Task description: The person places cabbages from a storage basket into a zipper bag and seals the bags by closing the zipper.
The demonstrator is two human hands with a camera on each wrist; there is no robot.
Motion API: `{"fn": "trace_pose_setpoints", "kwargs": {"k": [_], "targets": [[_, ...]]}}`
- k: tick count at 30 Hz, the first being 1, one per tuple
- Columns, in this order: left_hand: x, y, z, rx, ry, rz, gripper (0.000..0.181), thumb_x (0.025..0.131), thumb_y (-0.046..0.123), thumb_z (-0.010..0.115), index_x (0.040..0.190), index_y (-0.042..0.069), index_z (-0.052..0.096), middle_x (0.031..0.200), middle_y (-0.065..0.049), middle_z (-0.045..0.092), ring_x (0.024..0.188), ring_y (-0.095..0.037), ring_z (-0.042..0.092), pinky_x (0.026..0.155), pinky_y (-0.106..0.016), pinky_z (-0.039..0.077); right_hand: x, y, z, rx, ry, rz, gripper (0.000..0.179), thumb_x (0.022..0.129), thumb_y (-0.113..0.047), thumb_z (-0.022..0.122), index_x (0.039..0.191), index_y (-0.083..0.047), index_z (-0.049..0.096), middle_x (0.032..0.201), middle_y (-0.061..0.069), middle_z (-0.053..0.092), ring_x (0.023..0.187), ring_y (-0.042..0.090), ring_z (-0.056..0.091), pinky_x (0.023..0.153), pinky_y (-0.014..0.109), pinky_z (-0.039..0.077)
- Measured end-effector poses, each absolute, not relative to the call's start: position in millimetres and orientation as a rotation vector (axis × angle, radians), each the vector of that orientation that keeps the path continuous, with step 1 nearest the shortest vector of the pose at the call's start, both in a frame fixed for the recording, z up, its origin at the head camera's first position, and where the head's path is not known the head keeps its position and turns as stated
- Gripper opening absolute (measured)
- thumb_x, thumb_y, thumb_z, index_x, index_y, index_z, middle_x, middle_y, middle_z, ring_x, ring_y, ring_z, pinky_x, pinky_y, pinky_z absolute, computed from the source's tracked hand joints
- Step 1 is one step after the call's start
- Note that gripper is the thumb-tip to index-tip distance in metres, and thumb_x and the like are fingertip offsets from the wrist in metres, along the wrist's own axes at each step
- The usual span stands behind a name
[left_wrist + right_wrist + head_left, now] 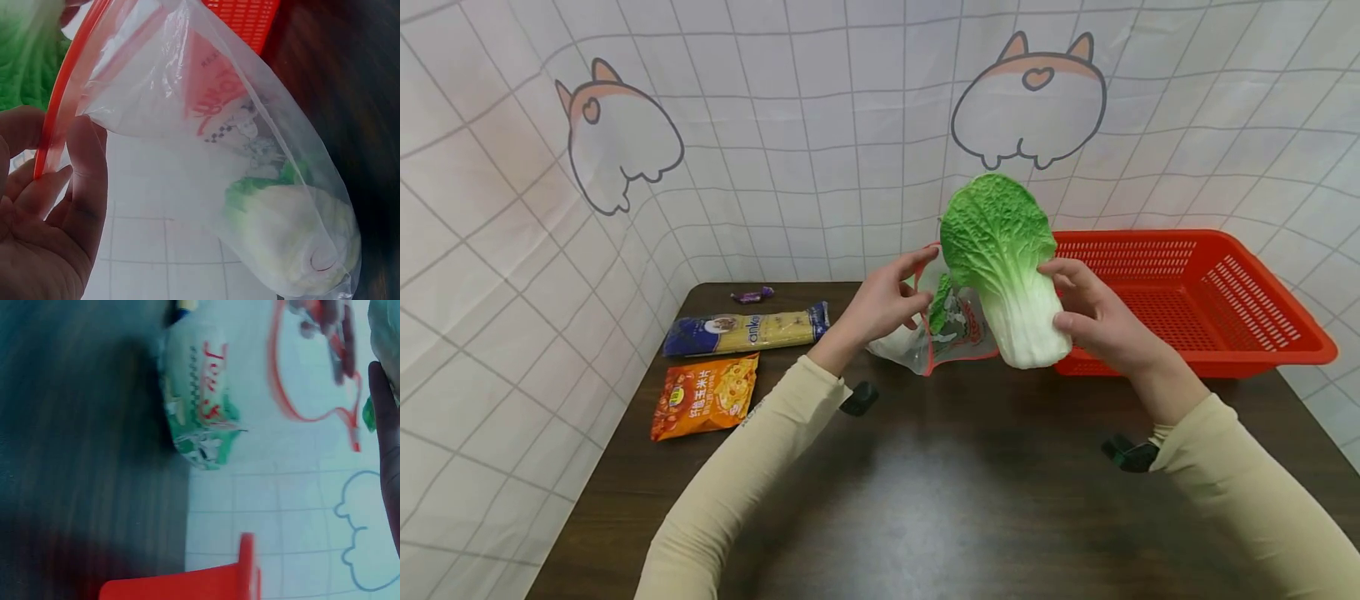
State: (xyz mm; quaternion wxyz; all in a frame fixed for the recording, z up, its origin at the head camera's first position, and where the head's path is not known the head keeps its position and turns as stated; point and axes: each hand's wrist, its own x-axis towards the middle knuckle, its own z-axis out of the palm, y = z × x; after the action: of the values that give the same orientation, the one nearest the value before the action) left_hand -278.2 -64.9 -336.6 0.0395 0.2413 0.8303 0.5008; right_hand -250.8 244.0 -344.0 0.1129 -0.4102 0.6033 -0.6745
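Observation:
My right hand (1097,312) grips a napa cabbage (1007,275) by its pale lower side, with the green leafy end pointing up. The cabbage is held in the air in front of a clear plastic bag (901,346) with a red-edged mouth. At that red edge, my left hand (887,298) pinches the bag between thumb and fingers, as the left wrist view also shows. Inside the bag, near its bottom, lies another napa cabbage (294,231). In the right wrist view the bag is blurred, and only part of the right hand (389,450) shows.
A red plastic basket (1292,357) stands to the right. On the left of the dark table (880,492) lie an orange snack packet (706,397), a pack of noodles (748,330) and a small purple-wrapped candy (752,296). A white gridded cloth (820,125) hangs behind.

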Motion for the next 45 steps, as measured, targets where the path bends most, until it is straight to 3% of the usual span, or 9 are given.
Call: {"fn": "trace_pose_setpoints", "kwargs": {"k": [7, 11, 15, 19, 23, 29, 36, 39, 45], "targets": [[-282, -66, -339, 0.636, 2.498, 1.623, 0.069, 0.09, -0.001, 0.056, 0.152, 0.02, 0.036, 0.146, -0.005, 0.048, 0.076, -0.019, 0.068, 0.066, -0.048, 0.057, -250, 238, -336, -1.097, 2.443, -1.308, 0.049, 0.092, -0.007, 0.067, 0.136, -0.02, 0.049, 0.121, 0.003, 0.047, 0.095, 0.019, 0.057, 0.07, 0.032, 0.055], [-281, -68, -337, 0.649, 2.622, 1.52, 0.071, 0.09, -0.001, 0.052, 0.153, 0.026, 0.034, 0.146, -0.007, 0.046, 0.067, -0.019, 0.066, 0.064, -0.044, 0.057, -247, 235, -317, -1.112, 2.694, -0.924, 0.047, 0.088, -0.026, 0.074, 0.131, -0.029, 0.055, 0.121, -0.002, 0.046, 0.104, 0.016, 0.044, 0.073, 0.034, 0.05], [-279, -69, -335, 0.697, 2.718, 1.448, 0.069, 0.09, 0.0, 0.051, 0.152, 0.025, 0.037, 0.144, -0.007, 0.046, 0.064, -0.018, 0.064, 0.06, -0.037, 0.055, -239, 229, -301, -1.017, 2.772, -0.644, 0.042, 0.087, -0.039, 0.074, 0.126, -0.038, 0.058, 0.116, 0.0, 0.047, 0.098, 0.015, 0.047, 0.071, 0.034, 0.048], [-278, -68, -334, 0.784, 2.718, 1.413, 0.069, 0.09, 0.0, 0.051, 0.153, 0.024, 0.035, 0.143, -0.009, 0.045, 0.07, -0.018, 0.065, 0.058, -0.031, 0.054, -231, 218, -296, -1.179, 2.793, -0.375, 0.037, 0.087, -0.036, 0.072, 0.123, -0.038, 0.062, 0.117, 0.003, 0.047, 0.085, 0.014, 0.055, 0.067, 0.031, 0.049], [-276, -68, -334, 0.826, 2.71, 1.396, 0.07, 0.09, -0.001, 0.049, 0.154, 0.024, 0.034, 0.145, -0.009, 0.044, 0.073, -0.016, 0.065, 0.058, -0.029, 0.054, -227, 205, -297, -1.457, 2.806, -0.197, 0.038, 0.084, -0.024, 0.073, 0.119, -0.037, 0.066, 0.123, 0.005, 0.05, 0.085, 0.013, 0.058, 0.066, 0.031, 0.051], [-272, -65, -335, 0.879, 2.718, 1.322, 0.069, 0.089, -0.002, 0.05, 0.152, 0.024, 0.038, 0.131, -0.007, 0.056, 0.068, -0.012, 0.064, 0.055, -0.029, 0.053, -225, 188, -294, -1.008, 2.912, -0.169, 0.037, 0.088, -0.032, 0.063, 0.125, -0.033, 0.063, 0.118, 0.012, 0.05, 0.063, 0.016, 0.055, 0.053, 0.032, 0.045], [-266, -52, -336, 0.999, 2.723, 1.179, 0.067, 0.09, 0.001, 0.054, 0.151, 0.021, 0.038, 0.087, -0.002, 0.065, 0.063, -0.013, 0.059, 0.055, -0.026, 0.047, -238, 159, -309, -0.707, 2.995, -0.372, 0.046, 0.096, -0.049, 0.051, 0.136, -0.026, 0.055, 0.116, 0.021, 0.051, 0.075, 0.028, 0.057, 0.058, 0.041, 0.048], [-263, -48, -336, 0.996, 2.674, 1.217, 0.068, 0.09, -0.001, 0.052, 0.152, 0.021, 0.038, 0.08, -0.003, 0.065, 0.059, -0.014, 0.06, 0.056, -0.027, 0.048, -245, 151, -322, -0.558, 3.093, -0.341, 0.048, 0.096, -0.049, 0.047, 0.136, -0.023, 0.052, 0.119, 0.026, 0.048, 0.064, 0.034, 0.058, 0.052, 0.044, 0.048], [-260, -47, -336, 0.959, 2.711, 1.235, 0.068, 0.089, 0.0, 0.052, 0.152, 0.023, 0.038, 0.077, -0.002, 0.063, 0.06, -0.013, 0.055, 0.055, -0.025, 0.044, -268, 153, -334, -0.62, 2.829, -0.767, 0.058, 0.098, -0.052, 0.047, 0.142, -0.014, 0.046, 0.126, 0.018, 0.055, 0.105, 0.033, 0.056, 0.079, 0.047, 0.049]]}}
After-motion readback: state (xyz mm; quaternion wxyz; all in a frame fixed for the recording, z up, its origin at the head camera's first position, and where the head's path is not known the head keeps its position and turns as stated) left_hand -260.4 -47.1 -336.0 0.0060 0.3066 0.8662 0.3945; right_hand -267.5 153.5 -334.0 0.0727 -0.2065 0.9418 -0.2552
